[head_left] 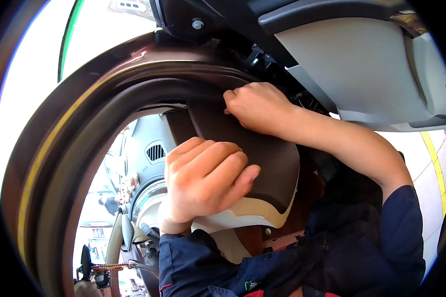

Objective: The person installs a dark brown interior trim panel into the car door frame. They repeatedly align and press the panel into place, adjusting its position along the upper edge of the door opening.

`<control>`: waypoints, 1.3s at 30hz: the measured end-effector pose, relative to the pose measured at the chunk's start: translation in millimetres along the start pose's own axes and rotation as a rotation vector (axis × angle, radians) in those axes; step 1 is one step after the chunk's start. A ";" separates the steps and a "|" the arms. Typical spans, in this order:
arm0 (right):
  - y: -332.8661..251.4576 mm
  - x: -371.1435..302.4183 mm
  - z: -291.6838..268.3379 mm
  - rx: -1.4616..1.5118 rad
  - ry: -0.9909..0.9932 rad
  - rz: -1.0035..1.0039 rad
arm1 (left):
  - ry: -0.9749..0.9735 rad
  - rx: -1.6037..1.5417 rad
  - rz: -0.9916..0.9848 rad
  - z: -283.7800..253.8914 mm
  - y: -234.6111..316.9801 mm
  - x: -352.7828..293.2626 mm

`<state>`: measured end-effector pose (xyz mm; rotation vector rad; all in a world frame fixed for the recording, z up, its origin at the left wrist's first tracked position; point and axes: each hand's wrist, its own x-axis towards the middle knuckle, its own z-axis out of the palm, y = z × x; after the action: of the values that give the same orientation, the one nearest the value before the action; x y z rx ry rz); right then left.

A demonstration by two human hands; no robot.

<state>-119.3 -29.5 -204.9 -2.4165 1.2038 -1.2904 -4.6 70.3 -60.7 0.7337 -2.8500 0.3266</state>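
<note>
hands curl on the dark trim panel (262, 148): left hand (205, 178) gripping its face, right hand (257, 106) pinching its top edge.

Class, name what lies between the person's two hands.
In the head view, the dark brown trim panel spans from left hand to right hand; both touch it.

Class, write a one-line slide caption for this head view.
Left hand and right hand press a dark trim panel against a car's door frame.

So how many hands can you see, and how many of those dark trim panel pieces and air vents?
Hands: 2, the left hand and the right hand, both pressed on the panel.
Dark trim panel: 1
Air vent: 1
Total: 4
</note>
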 end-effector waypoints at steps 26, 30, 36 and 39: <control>7.9 48.8 -46.2 0.340 0.010 -0.229 | 0.085 -0.002 0.085 12.3 -0.4 -5.2; 18.7 54.0 -52.6 0.373 -0.021 -0.326 | 0.135 0.013 0.093 19.6 1.2 -2.1; 26.3 60.2 -76.8 0.188 -0.137 -0.273 | 0.166 0.031 0.045 32.4 3.3 -3.8; 11.6 65.8 -63.8 0.169 -0.084 -0.273 | 0.136 0.027 -0.017 28.8 9.6 -4.2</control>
<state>-153.8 -69.7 -129.2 -2.5444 0.7301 -1.2836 -9.2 73.1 -90.9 0.7122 -2.7153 0.3970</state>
